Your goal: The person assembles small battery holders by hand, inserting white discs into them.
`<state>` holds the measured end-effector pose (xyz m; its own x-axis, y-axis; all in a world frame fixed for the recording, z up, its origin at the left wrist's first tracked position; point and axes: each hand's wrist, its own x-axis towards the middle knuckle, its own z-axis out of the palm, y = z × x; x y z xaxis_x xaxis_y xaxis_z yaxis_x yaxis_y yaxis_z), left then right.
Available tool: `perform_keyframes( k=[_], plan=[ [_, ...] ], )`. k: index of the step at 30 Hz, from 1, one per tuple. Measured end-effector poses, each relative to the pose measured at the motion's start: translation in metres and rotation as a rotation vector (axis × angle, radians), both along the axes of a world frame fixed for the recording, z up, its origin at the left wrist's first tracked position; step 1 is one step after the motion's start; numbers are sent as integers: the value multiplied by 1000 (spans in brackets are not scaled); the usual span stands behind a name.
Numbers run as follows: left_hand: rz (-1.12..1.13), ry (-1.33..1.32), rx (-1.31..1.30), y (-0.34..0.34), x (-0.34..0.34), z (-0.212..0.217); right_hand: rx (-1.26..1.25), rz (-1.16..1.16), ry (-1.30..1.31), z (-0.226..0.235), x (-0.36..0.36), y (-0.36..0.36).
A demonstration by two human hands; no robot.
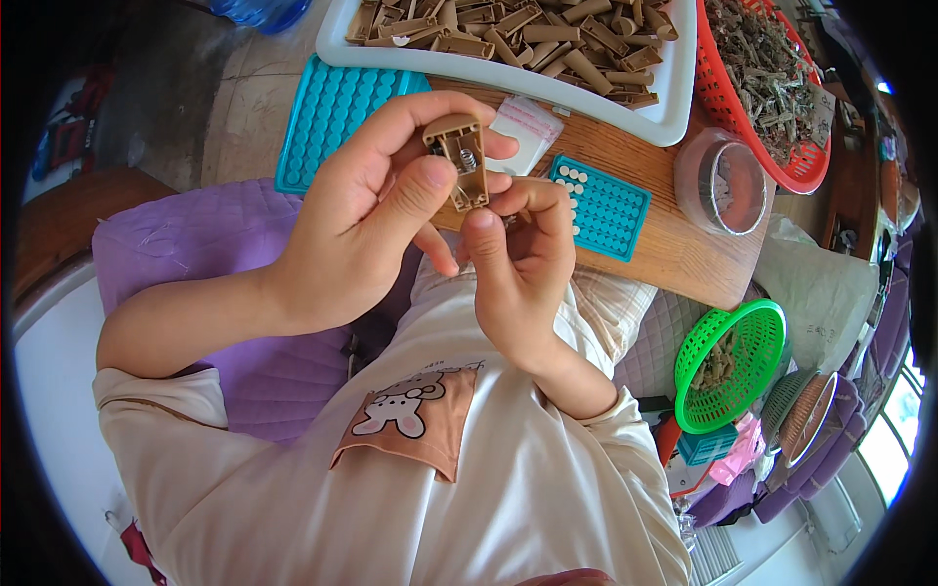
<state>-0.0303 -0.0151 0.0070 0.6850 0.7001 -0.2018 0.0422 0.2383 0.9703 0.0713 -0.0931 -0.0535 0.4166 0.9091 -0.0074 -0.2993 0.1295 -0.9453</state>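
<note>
My left hand [366,210] pinches a small tan plastic shell [461,158] between thumb and fingers, its open side toward me with a little metal spring inside. My right hand [523,249] is just below it, fingertips touching the shell's lower end and pinching something too small to make out. Both hands are raised above a wooden board [674,244] on my lap.
A white tray [674,98] of several tan shells lies at the far edge. Two teal dimpled trays [327,112] [611,210], a clear bag [528,127], a round tin [723,181], a red basket [782,171] of metal parts and a green basket [733,366] surround the board.
</note>
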Motion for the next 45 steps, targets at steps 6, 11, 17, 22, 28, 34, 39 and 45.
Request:
perform_keyframes(
  k=[6, 11, 17, 22, 28, 34, 39, 45],
  plan=[
    [51, -41, -155, 3, 1, -5, 7, 25, 103, -2, -2, 1],
    [115, -155, -438, 7, 0, -11, -18, 59, 124, -2, 1, 5],
    [55, -47, -352, 4, 2, -12, 86, 53, 82, -11, 11, 8],
    [-8, 34, -3, -7, 2, -19, -24, 72, 56, -5, 6, 8],
    [-140, 263, 181, -10, -2, -13, -38, 124, -215, -8, 18, 9],
    [-219, 274, 164, -4, -3, -18, 26, 250, -529, -13, 49, 12],
    [-151, 261, -442, 1, 1, -10, -150, 57, -1033, -42, 101, 12],
    [-187, 274, -561, 1, 2, -9, -166, -75, -1346, -101, 129, 1]
  ],
)
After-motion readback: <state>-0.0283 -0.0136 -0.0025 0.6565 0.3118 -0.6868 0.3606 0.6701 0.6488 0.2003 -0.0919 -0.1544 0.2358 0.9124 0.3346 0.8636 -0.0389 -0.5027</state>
